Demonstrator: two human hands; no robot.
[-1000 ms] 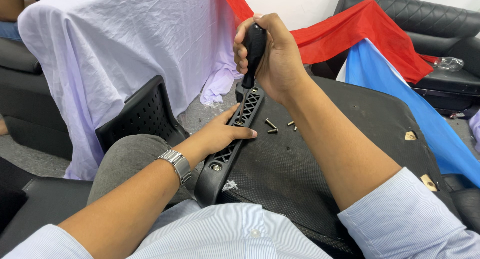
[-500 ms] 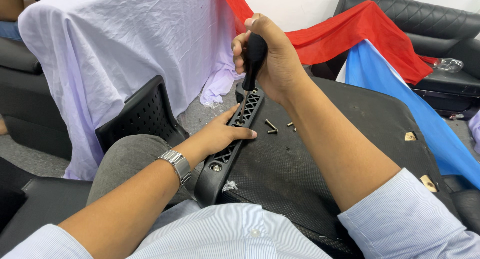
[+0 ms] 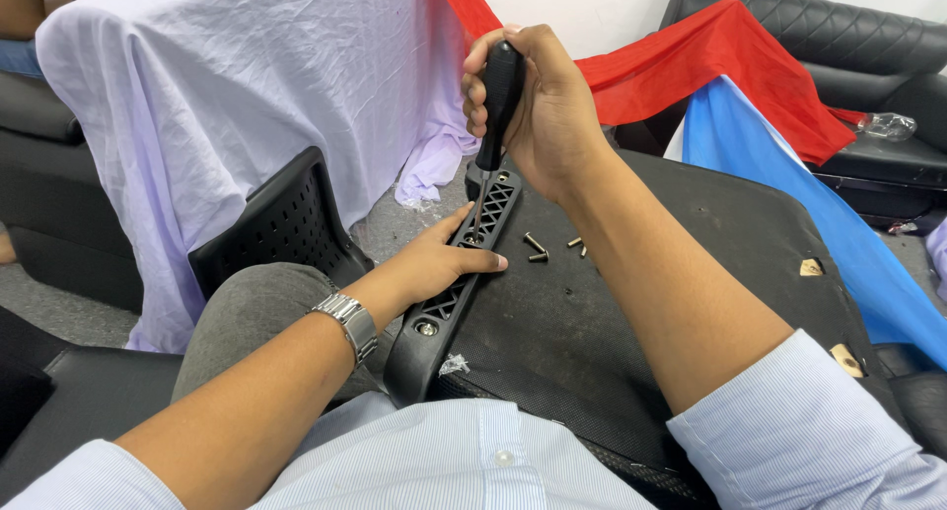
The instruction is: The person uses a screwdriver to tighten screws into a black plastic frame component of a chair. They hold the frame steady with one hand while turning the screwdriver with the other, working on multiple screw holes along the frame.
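Observation:
My right hand (image 3: 552,106) grips the black handle of a screwdriver (image 3: 493,115) held upright, its metal shaft pointing down into a black slotted plastic bracket (image 3: 454,283). The bracket lies along the left edge of a black fabric-covered panel (image 3: 641,332) resting over my lap. My left hand (image 3: 434,263) lies flat across the bracket, fingers beside the screwdriver tip. Three loose screws (image 3: 538,249) sit on the panel just right of the bracket. A silver screw head (image 3: 426,327) shows in the bracket's near end.
A black perforated plastic chair part (image 3: 281,224) stands to the left by my knee. A white sheet (image 3: 247,106) drapes over furniture behind it. Red cloth (image 3: 710,66) and blue cloth (image 3: 819,224) hang over a black sofa (image 3: 868,46) at the right.
My right hand has risen slightly with the screwdriver and turned a little on the handle. My left hand stays on the bracket.

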